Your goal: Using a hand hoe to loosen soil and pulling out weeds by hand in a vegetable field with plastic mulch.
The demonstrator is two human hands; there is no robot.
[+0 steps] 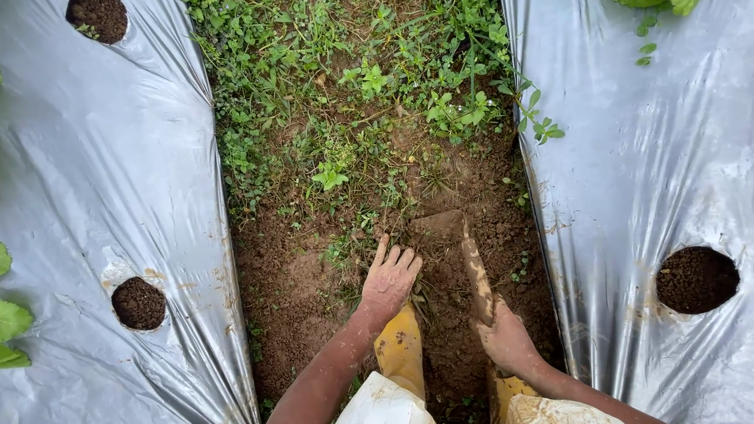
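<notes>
While the left hand (pixel 389 278) lay flat and empty on weeds (pixel 345 251), the right hand (pixel 505 337) gripped what looked like a hoe (pixel 470 259) dug into soil beside it, so a slip risked nicking fingers.

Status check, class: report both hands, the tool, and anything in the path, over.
Left hand flat on weeds. Right hand gripping hoe, blade in soil. Weeds ahead in furrow; plastic mulch both sides.
</notes>
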